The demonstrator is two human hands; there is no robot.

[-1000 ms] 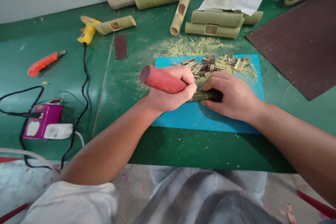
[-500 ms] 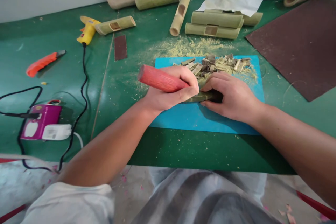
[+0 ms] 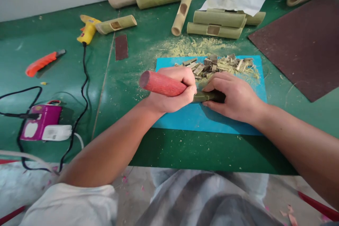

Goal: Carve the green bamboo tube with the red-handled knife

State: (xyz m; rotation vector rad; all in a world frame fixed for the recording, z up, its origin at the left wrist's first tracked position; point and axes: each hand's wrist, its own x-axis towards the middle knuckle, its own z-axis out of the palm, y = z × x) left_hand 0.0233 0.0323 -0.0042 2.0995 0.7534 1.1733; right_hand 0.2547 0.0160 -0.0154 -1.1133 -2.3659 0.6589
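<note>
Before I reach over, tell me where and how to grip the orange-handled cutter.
Take the cutter by the middle of its orange handle, probably from the left and near side: that part is long and thick, while the narrow grey tip, possibly sharp, points right and away.

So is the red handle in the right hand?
No, the left hand grips the red handle, while the right hand holds a bamboo piece.

The left grip (image 3: 174,103) is clenched; the right grip (image 3: 234,94) curls; forearms (image 3: 116,144) slant inward.
</note>
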